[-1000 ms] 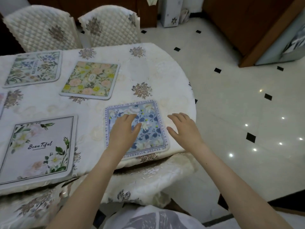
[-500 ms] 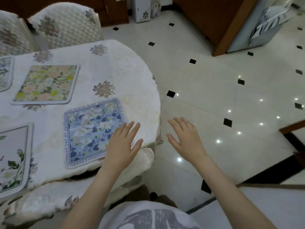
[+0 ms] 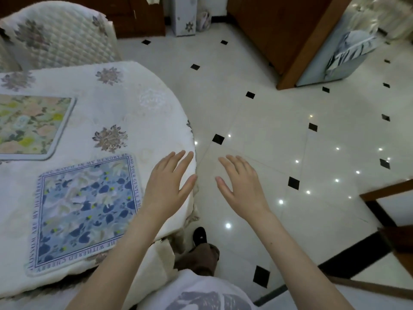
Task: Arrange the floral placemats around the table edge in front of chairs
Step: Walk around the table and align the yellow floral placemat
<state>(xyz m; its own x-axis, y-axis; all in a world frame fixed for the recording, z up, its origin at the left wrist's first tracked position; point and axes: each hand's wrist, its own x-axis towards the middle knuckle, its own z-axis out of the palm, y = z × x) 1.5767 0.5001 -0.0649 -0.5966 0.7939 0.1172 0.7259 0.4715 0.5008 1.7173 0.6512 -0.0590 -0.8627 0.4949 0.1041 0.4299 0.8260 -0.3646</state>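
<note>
A blue floral placemat with lettering round its border lies flat near the front edge of the table, which is covered by a cream cloth. A yellow-green floral placemat lies further back at the left, cut off by the frame. My left hand hovers open just right of the blue placemat, over the table's rounded end, holding nothing. My right hand is open beyond the table edge, above the floor.
A chair with a quilted cream cover stands behind the table at the top left. Glossy white floor tiles with black diamonds spread to the right. Wooden cabinets stand at the back, and my foot is by the table edge.
Both hands have come off the blue placemat and moved right, past the table's end. The view has swung right, so the left placemats have slid out of frame.
</note>
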